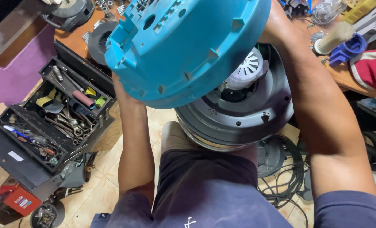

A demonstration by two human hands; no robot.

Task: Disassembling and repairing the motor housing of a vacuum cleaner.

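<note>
So, I've got the blue plastic cover (188, 46) up in front of me w/ both arms, tilted, its ribbed inner face toward my eyes: round dome shape, smooth moulded plastic w/ small square tabs round the rim and slots & holes near the top. My left hand (117, 84) is mostly hidden behind the cover's lower-left edge; only the wrist shows, so can't tell how far it's closed, tho it's right against the rim. My right hand (274, 25) is tucked behind the upper-right edge, same story, fingers out of sight, grip can't be judged. Just under the cover sits the dark grey round motor housing (238, 114) on my lap, matte plastic w/ concentric ridges and a pale metal band at its base; the white finned motor fan (249, 67) pokes up in its middle. To my left, an open black toolbox (48, 122) w/ tiered trays full of steel wrenches. Black cable (281, 177) coils on the tile floor on my right.
</note>
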